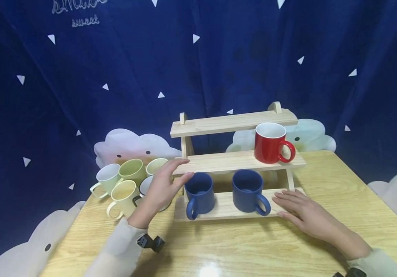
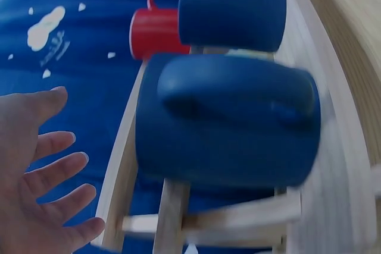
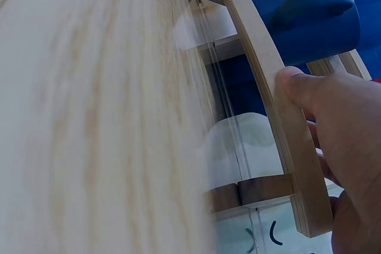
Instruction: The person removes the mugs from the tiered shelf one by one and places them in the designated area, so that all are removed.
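Note:
A wooden three-tier rack [image 1: 219, 163] stands on the table. On its lowest board sit two dark blue mugs, a left one [image 1: 200, 192] and a right one [image 1: 247, 190]; a glossy red mug [image 1: 269, 143] with a white inside stands at the right of the middle board. My left hand [image 1: 165, 182] is spread at the middle board's left end, above and beside the left blue mug, holding nothing. The right hand [image 1: 300, 211] grips the lowest board's right end, its thumb [image 3: 297, 84] against the front edge and its fingers over the top.
Left of the rack, partly behind my left forearm, several mugs are grouped: a white one [image 1: 108, 179], a green one [image 1: 132, 171], a yellow one [image 1: 123, 196] and others. A dark blue curtain [image 1: 143, 69] with white triangles hangs behind the wooden table [image 1: 253, 246].

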